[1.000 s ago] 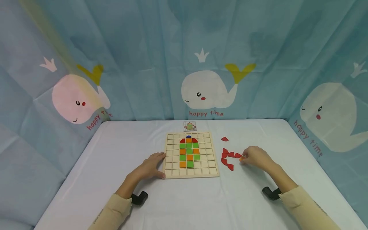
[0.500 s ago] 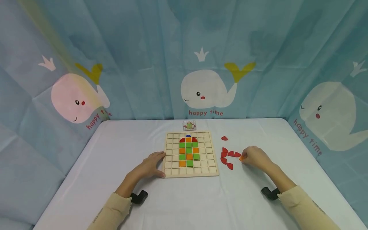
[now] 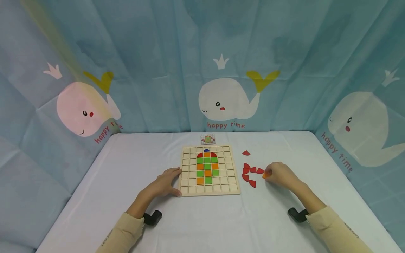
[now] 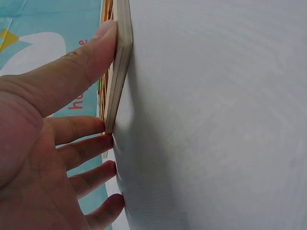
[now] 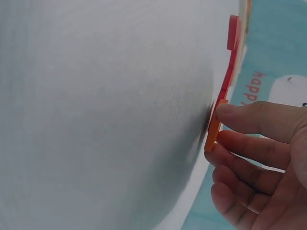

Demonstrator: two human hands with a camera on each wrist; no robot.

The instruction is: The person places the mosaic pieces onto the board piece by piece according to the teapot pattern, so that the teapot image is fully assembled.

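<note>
My left hand (image 3: 167,182) rests at the left edge of a wooden grid board (image 3: 224,189). Its thumb touches the near corner, and the other fingers lie spread and fairly straight along the side, as the left wrist view shows. On the board, green, orange and red tiles and a blue piece (image 3: 206,150) form a tall figure. To the right, my right hand (image 3: 280,173) pinches an orange tile (image 5: 214,127) between thumb and fingers, low over the white cloth. Beside that tile lie several red quarter-round pieces (image 3: 246,171), one of them close to my fingertips.
A small pattern card (image 3: 207,139) sits behind the board. One red piece (image 3: 246,153) lies apart, farther back. A white cloth covers the table (image 3: 202,225), and a blue whale-print curtain (image 3: 164,102) hangs along the back and sides.
The right hand keeps its pinch on the orange tile and has hardly moved. The left hand stays at the board's edge. The whole head view shifts slightly.
</note>
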